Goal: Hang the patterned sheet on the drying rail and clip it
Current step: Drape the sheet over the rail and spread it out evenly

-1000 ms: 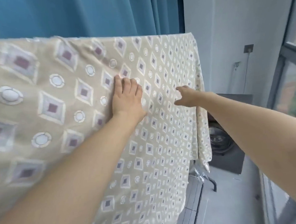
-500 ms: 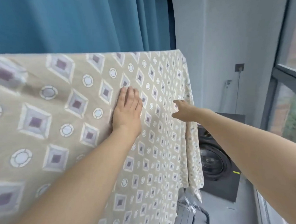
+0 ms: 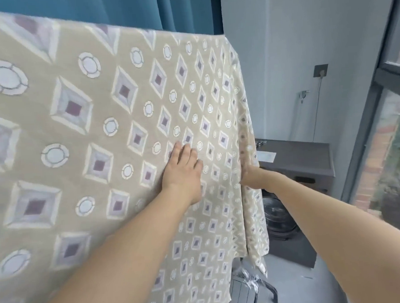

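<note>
The patterned sheet (image 3: 114, 123), beige with purple diamonds and white circles, hangs over a rail that its top fold hides. My left hand (image 3: 184, 173) presses flat on the sheet's front with straight fingers. My right hand (image 3: 251, 174) is at the sheet's right edge, about halfway down. It holds the hem, and its fingertips are tucked out of sight in the fold. No clip is in view.
A teal curtain (image 3: 122, 9) hangs behind the sheet. A dark washing machine (image 3: 295, 169) stands at the right, close to the hanging edge. A window frame (image 3: 364, 119) runs down the far right. The rack's foot (image 3: 268, 289) shows on the grey floor below.
Both hands have slid lower down the sheet. My right hand has moved from the sheet's front to its right edge and taken hold of it.
</note>
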`<state>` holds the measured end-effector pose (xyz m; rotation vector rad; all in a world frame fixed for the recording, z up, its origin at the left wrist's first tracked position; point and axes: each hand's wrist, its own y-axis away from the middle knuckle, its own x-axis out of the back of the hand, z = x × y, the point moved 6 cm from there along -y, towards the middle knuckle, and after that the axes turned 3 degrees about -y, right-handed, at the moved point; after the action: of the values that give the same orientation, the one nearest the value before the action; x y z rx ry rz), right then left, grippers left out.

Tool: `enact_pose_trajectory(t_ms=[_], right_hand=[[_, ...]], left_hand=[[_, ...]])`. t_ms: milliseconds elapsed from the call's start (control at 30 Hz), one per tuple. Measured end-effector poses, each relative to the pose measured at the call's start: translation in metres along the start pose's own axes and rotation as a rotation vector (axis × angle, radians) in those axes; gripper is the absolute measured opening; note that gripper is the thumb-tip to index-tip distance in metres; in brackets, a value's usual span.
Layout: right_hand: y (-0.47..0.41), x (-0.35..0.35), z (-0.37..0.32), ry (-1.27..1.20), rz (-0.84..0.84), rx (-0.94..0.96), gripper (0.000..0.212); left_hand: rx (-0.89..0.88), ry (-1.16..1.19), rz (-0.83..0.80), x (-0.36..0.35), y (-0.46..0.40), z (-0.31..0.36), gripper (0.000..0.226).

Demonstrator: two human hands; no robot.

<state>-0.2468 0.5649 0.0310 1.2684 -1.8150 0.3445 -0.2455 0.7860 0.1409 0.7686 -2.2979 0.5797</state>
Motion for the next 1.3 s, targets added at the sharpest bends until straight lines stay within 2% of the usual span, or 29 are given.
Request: enact_pose_trajectory(t_ms=[67, 167, 233, 267, 367, 400, 433, 500, 567, 633, 700, 767, 833, 900, 1000, 1067, 1200, 1300], right_hand=[[-0.034, 0.005, 0.015, -0.087, 0.005, -0.011, 0.053], [-0.071, 0.002, 0.015, -0.160, -0.097, 0.045, 0.076], [-0.087, -0.013, 0.002, -0.175, -0.205, 0.132, 0.081], [-0.096, -0.020, -0.004, -0.161, -0.217, 0.179, 0.075], [-0.118, -0.037, -0.021, -0.137, -0.119, 0.301, 0.018], [-0.122, -0.040, -0.025, -0.160, -0.085, 0.331, 0.008], [-0.126, -0.043, -0.026, -0.185, -0.057, 0.337, 0.013], [-0.134, -0.051, -0.022, -0.215, -0.040, 0.315, 0.010], [-0.146, -0.062, -0.008, -0.242, -0.084, 0.228, 0.019], [-0.156, -0.070, 0.015, -0.293, -0.097, 0.083, 0.046], [-0.168, -0.059, 0.043, -0.311, 0.100, -0.029, 0.072], [-0.180, -0.036, 0.062, -0.403, 0.338, -0.068, 0.078], [-0.191, -0.022, 0.065, -0.378, 0.377, -0.056, 0.081], [-0.200, -0.016, 0.056, -0.295, 0.335, 0.006, 0.074], [-0.204, -0.003, 0.049, -0.326, 0.387, 0.082, 0.034], [-0.204, 0.004, 0.049, -0.230, 0.423, 0.134, 0.019], [-0.201, 0.011, 0.056, -0.071, 0.426, 0.234, 0.022], [-0.193, 0.014, 0.057, -0.055, 0.298, 0.363, 0.028]], left_hand=[[-0.001, -0.045, 0.039, -0.003, -0.037, 0.011, 0.070], [-0.042, -0.120, 0.096, -0.010, -0.085, 0.025, 0.067], [-0.058, -0.164, 0.167, -0.010, -0.114, 0.027, 0.068], [-0.067, -0.179, 0.197, -0.010, -0.128, 0.027, 0.066], [-0.169, -0.281, 0.220, -0.006, -0.165, 0.033, 0.057], [-0.196, -0.315, 0.215, -0.006, -0.175, 0.036, 0.055], [-0.206, -0.321, 0.221, -0.006, -0.182, 0.037, 0.053], [-0.247, -0.389, 0.227, -0.014, -0.195, 0.041, 0.051], [-0.307, -0.484, 0.242, -0.024, -0.203, 0.046, 0.047], [-0.353, -0.485, 0.230, -0.034, -0.209, 0.050, 0.041], [-0.328, -0.399, 0.246, -0.038, -0.213, 0.054, 0.039], [-0.293, -0.350, 0.278, -0.040, -0.216, 0.059, 0.041], [-0.266, -0.335, 0.314, -0.040, -0.221, 0.064, 0.046], [-0.253, -0.343, 0.312, -0.040, -0.230, 0.068, 0.052], [-0.248, -0.409, 0.328, -0.037, -0.246, 0.075, 0.058], [-0.249, -0.465, 0.322, -0.034, -0.256, 0.077, 0.060], [-0.245, -0.556, 0.382, -0.028, -0.273, 0.089, 0.055], [-0.263, -0.495, 0.415, -0.023, -0.279, 0.093, 0.039]])
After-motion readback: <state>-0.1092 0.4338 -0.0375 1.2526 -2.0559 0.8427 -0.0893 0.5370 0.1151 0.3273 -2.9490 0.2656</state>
